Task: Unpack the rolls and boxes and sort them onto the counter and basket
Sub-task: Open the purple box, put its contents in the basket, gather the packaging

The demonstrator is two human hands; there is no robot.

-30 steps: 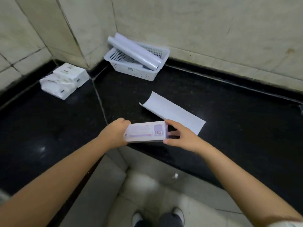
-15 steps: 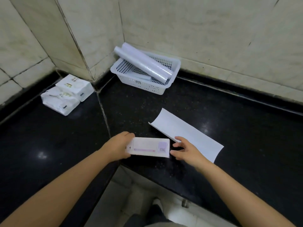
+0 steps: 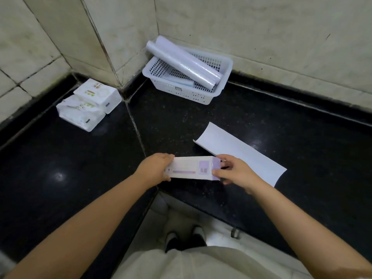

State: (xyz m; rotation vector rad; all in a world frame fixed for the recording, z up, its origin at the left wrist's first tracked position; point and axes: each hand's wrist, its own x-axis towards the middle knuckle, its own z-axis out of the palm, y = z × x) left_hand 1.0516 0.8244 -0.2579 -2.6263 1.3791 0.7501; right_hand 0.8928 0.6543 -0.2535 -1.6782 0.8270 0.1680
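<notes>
I have the box (image 3: 192, 168) between my hands, level above the front edge of the desk (image 3: 281, 137), long side facing me so the barcode shows. My left hand (image 3: 154, 170) wraps the left end, fingers curled round it, to keep it steady. My right hand (image 3: 234, 172) is at the purple right end, thumb under the near corner and fingers curled over the top edge; I judge it is working at the flap there so the roll inside can slide out, though I cannot see whether the flap is open yet. Holding it sideways like this leaves that end free for pulling.

Just beyond my right hand a white sheet (image 3: 239, 153) lies flat on the desk, one end curling up; it looks like a liner or emptied wrapper set aside where it is out of my way. Further back, in the corner against the wall, the basket (image 3: 225, 77) holds two rolls (image 3: 181, 59) lying slantwise, their upper ends propped over the rim because they are longer than the basket, with a flat box under them. Well to the left, two white packs (image 3: 88, 104) are stacked by the wall, apart from the basket
</notes>
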